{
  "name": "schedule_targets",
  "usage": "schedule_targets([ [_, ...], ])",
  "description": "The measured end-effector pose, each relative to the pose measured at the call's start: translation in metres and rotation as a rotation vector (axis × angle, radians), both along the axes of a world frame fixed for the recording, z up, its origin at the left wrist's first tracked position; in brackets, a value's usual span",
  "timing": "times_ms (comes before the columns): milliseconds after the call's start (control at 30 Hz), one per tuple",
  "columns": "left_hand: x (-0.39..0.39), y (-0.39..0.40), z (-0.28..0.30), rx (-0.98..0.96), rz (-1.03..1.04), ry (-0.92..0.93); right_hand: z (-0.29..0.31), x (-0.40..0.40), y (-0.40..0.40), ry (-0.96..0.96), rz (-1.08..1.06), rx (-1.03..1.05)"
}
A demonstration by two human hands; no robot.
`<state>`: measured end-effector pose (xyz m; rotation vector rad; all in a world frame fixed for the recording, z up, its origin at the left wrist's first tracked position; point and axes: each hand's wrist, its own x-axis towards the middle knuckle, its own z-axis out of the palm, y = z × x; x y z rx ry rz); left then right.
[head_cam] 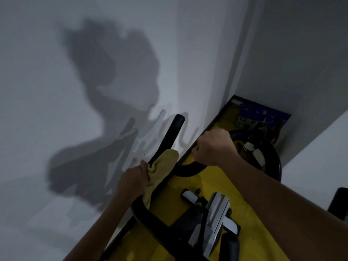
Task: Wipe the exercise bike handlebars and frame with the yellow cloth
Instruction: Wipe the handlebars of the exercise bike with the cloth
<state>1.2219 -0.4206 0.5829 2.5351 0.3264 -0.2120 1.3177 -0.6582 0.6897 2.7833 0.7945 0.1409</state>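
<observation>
Yellow cloth (160, 170) bunched around the left bar of the black handlebars (169, 136), a bit below center of the frame, draped down along the bar toward the lower middle. Gripped by the left hand (134, 176), fingers curled tight around cloth and bar together. Bare rounded end of that bar poking up toward center frame. Right hand (212, 146) clenched around the curved part of the handlebars, right of center, forearm running off to the lower right corner. Chrome post and clamp of the frame (216, 217) down in the lower middle, just below both hands. Bright yellow floor (216, 183) underneath it all. White wall (56, 91) filling the left and top, big dark shadow across it. Blue stuff and a white bottle (252, 149) in the corner, right of center, too dim to make out.
</observation>
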Motion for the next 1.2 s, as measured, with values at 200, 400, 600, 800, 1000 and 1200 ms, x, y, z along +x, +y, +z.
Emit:
schedule_targets([
  [200, 0.038, -0.020, 0.011, -0.095, 0.167, -0.080, -0.001, 0.000, -0.003, 0.006, 0.004, 0.034],
  [400, 0.123, -0.065, 0.055, -0.313, 0.330, -0.174, 0.004, -0.001, -0.002, 0.005, 0.000, 0.018],
  [600, 0.147, -0.076, 0.076, -0.438, 0.316, -0.313, 0.002, -0.004, -0.001, 0.003, 0.017, 0.029],
  [800, 0.094, -0.055, 0.054, -0.213, 0.245, -0.135, 0.003, -0.005, 0.001, -0.001, 0.012, 0.020],
  [1000, 0.047, -0.030, 0.035, 0.073, 0.059, -0.072, 0.004, -0.005, 0.002, 0.000, -0.002, 0.008],
  [1200, 0.000, -0.007, 0.023, -0.020, 0.042, -0.089, 0.001, -0.003, 0.001, -0.011, -0.005, 0.000],
])
